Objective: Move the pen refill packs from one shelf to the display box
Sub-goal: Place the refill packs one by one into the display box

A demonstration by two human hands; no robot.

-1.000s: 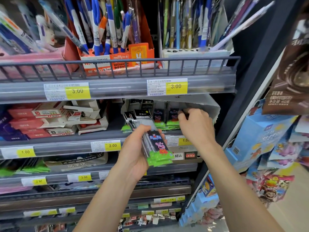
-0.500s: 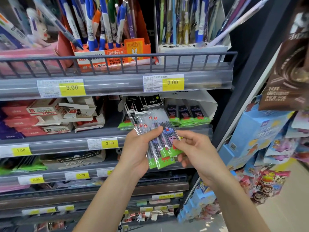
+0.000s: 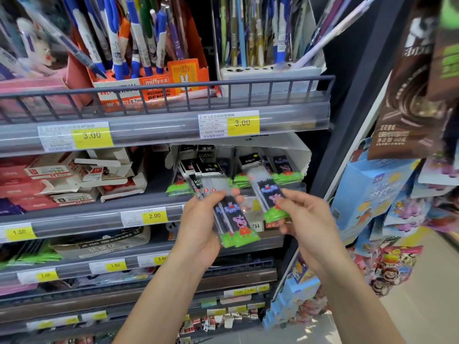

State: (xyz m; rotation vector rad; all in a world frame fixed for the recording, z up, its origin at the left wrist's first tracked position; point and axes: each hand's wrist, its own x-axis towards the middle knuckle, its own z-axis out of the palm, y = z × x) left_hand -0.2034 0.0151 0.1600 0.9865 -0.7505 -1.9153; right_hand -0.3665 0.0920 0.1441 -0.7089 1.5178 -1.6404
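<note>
My left hand (image 3: 198, 227) grips a stack of pen refill packs (image 3: 232, 218), clear sleeves with black refills, a pig cartoon and green bottoms. My right hand (image 3: 306, 219) pinches one separate refill pack (image 3: 269, 194) by its lower end, tilted up toward the shelf. Both hands are in front of the white display box (image 3: 301, 157) on the second shelf, which holds more refill packs (image 3: 280, 170) standing in rows.
The top shelf carries an orange pencil box (image 3: 159, 88) and a white pen holder (image 3: 270, 70) behind a wire rail. Red and white cartons (image 3: 62, 180) lie left of the display box. Snack bags (image 3: 409, 95) and blue boxes (image 3: 367, 189) hang at right.
My right hand came back from the display box, met the stack in my left hand, and now holds one pack pulled away to the right of it.
</note>
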